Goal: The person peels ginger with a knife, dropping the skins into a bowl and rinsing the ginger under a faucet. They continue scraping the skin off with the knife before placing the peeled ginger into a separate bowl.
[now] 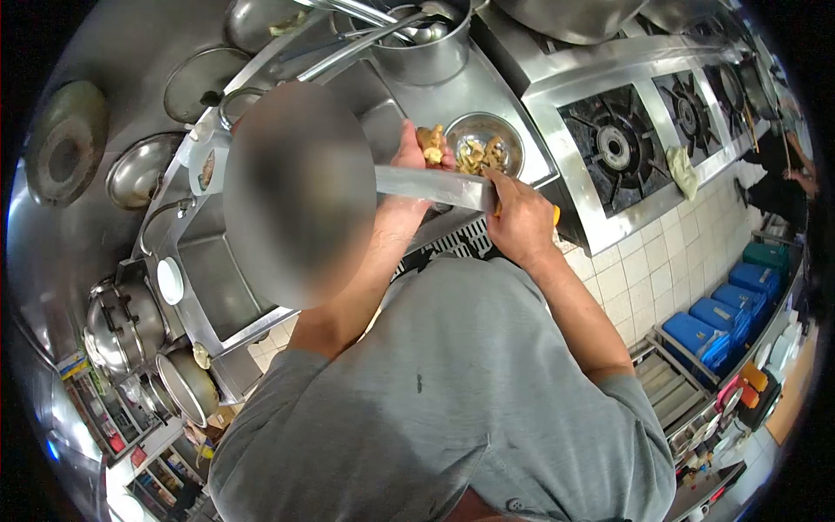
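A person's left hand (410, 152) is closed around a knobbly piece of ginger (430, 143), which sticks up from the fingers and sits just above the thumb. The right hand (519, 217) is clamped on the yellow-orange handle of a broad cleaver (430, 187), whose flat blade runs sideways from the right fist toward the left wrist, passing just under the ginger. The blade lies near the root; whether its edge touches it cannot be told.

Just beyond the ginger, a small steel bowl (513, 143) stands on the steel counter (474, 91) and holds pale scraps and pieces. Below both hands, a slotted drain grate (465, 239) shows at the counter's edge.

Farther back on the counter is a large steel pot (430, 56) with long-handled ladles leaning in it. To the right, a row of gas burners (613, 148) runs along the range, with a crumpled cloth (683, 170) at its front lip. To the left, a sink basin (217, 278) adjoins a wall hung with steel lids and bowls. The person wears a grey shirt (452, 409). Blue crates (726, 317) sit on the tiled floor to the right, and another person (783, 178) stands at the far end of the range.
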Demonstrator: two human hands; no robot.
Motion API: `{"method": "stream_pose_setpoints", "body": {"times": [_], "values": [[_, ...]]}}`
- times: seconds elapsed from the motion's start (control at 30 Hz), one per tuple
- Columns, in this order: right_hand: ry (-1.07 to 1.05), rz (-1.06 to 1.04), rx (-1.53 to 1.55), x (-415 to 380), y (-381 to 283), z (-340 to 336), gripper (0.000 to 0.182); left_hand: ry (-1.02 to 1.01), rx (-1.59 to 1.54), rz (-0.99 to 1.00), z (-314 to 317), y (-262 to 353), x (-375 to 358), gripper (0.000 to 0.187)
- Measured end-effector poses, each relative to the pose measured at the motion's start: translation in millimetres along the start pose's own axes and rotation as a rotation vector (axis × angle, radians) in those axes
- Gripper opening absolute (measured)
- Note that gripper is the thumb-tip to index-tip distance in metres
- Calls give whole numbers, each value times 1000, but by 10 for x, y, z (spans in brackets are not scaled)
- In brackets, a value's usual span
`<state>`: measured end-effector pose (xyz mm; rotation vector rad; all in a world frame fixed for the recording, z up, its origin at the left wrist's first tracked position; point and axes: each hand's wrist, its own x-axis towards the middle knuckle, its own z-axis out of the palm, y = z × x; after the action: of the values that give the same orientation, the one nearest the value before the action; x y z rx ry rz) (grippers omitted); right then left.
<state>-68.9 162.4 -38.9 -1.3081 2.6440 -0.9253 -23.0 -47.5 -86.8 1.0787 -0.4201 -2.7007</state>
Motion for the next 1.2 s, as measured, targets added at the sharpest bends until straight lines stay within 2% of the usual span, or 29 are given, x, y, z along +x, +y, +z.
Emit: {"method": "stream_pose_setpoints", "body": {"times": [0.07, 0.1, 0.13, 0.27, 0.37, 0.77, 0.9, 0.97, 1.07, 1.13, 1.2], "values": [[40, 61, 11, 2, -65, 13, 53, -41, -38, -101, 31, -148, 28, 52], [27, 100, 30, 14, -87, 10, 45, 15, -31, -15, 95, -249, 49, 51], [22, 113, 31, 26, -89, 22, 45, 70, -23, 71, 141, -328, 53, 50], [73, 97, -11, 52, -54, 100, 48, 97, -9, 56, 213, -489, -3, 46], [102, 68, -70, 50, -40, 130, 43, 71, 12, 34, 315, -535, -135, 44], [21, 73, -65, 16, 1, 108, 53, 47, 5, 58, 293, -573, -142, 39], [61, 69, -54, -8, 65, 199, 50, 13, 57, 67, 164, -552, -31, 35], [-55, 127, -42, -33, 120, 194, 58, -15, 45, 75, 104, -564, -100, 32], [-170, 160, 4, -62, 201, 147, 57, -59, 31, 80, -58, -558, -68, 26], [-146, 167, 5, -109, 321, 201, 51, -75, 28, 73, -185, -601, -17, 23], [-117, 171, 7, -124, 393, 192, 47, 133, 32, 68, -3, -555, -200, 18]]}}
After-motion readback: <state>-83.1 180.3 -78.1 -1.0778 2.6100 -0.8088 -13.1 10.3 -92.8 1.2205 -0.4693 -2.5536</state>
